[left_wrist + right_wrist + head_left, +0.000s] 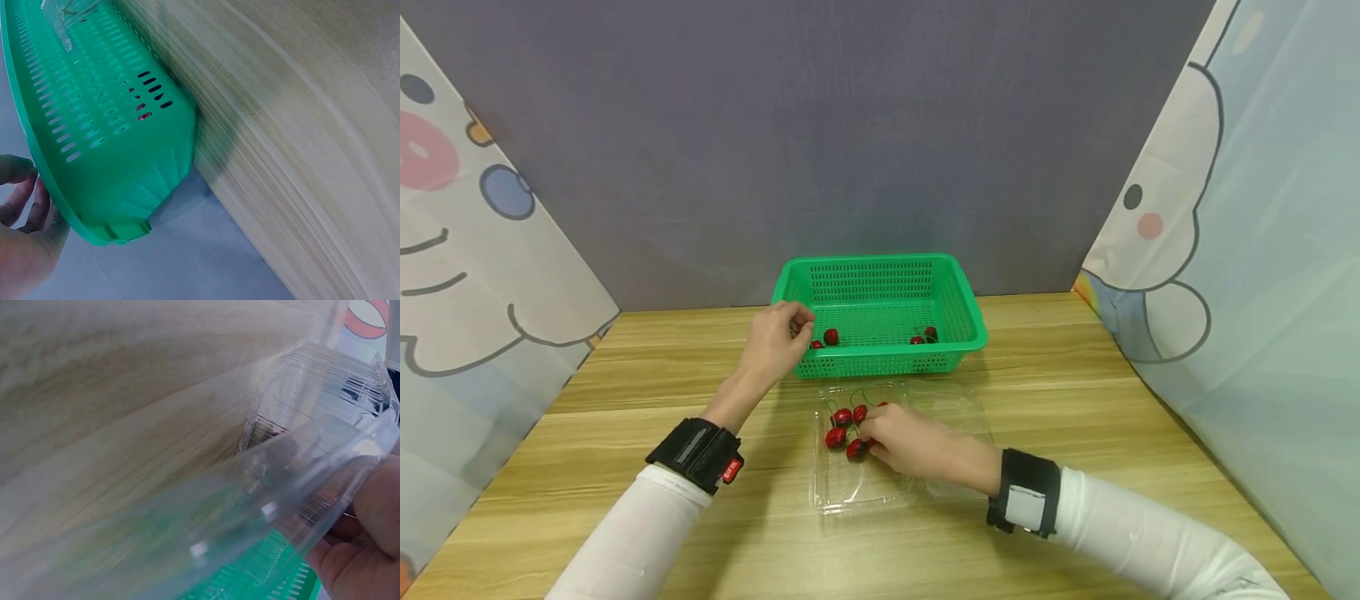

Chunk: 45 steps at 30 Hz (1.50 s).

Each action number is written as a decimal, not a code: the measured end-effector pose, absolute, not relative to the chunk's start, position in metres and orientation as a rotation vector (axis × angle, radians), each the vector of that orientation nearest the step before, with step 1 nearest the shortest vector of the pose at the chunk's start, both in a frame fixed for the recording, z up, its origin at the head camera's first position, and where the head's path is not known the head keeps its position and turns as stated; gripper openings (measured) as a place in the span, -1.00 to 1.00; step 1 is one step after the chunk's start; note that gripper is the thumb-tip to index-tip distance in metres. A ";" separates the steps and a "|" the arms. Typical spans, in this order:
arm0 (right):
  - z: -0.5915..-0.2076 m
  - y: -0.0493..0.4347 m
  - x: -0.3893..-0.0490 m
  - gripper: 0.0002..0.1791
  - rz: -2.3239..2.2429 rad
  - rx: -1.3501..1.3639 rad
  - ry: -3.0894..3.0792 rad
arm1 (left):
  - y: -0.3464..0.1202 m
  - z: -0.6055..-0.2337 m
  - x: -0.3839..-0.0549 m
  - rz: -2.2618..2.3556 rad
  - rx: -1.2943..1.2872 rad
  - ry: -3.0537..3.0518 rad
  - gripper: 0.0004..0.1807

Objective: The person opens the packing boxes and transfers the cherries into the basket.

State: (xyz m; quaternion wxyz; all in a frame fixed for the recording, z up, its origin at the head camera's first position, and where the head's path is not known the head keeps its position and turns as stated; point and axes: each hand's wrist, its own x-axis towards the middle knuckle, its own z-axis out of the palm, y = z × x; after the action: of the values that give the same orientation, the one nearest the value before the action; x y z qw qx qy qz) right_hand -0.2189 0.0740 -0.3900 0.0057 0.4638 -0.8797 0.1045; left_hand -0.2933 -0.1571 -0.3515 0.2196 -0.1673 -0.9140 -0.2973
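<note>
A green plastic basket (pixel 880 362) stands at the back of the table, with a few red cherries (pixel 831 337) inside near its front side. My left hand (pixel 778 333) is at the basket's left rim, its fingers loosely curved and nothing visible between them. Closer to me lies a clear plastic clamshell box (pixel 850 497), its lid folded out to the right. Several dark red cherries (pixel 836 437) with green stems sit in the box. My right hand (pixel 898 437) reaches in from the right and pinches a cherry, mostly hidden under its fingers.
The wooden table (pixel 1060 417) carries the basket and the box. A grey wall (pixel 865 125) rises behind it, and printed cartoon panels (pixel 1180 233) stand on both sides. Black bands (pixel 700 454) circle both wrists.
</note>
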 end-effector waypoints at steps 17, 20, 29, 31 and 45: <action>-0.384 0.083 -0.220 -0.91 0.535 1.482 -2.737 | -0.156 -0.353 -0.290 -0.842 -0.479 -2.543 -0.90; -0.382 0.085 -0.221 -0.91 0.544 1.482 -2.723 | -0.156 -0.353 -0.290 -0.841 -0.492 -2.545 -0.91; -0.377 0.095 -0.223 -0.86 0.593 1.474 -2.655 | -0.156 -0.355 -0.289 -0.861 -0.516 -2.539 -0.92; -0.376 0.097 -0.224 -0.87 0.620 1.475 -2.629 | -0.156 -0.356 -0.289 -0.861 -0.521 -2.533 -0.91; -0.346 0.117 -0.238 -0.88 0.628 1.381 -2.492 | -0.154 -0.359 -0.283 -0.706 -0.662 -2.384 -0.92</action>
State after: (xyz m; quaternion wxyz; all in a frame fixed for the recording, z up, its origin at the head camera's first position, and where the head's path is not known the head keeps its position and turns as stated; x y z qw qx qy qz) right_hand -0.2378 0.1173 -0.3461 0.1118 0.4705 -0.8487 0.2141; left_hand -0.2829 -0.1538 -0.3585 0.2804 -0.2469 -0.8894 -0.2635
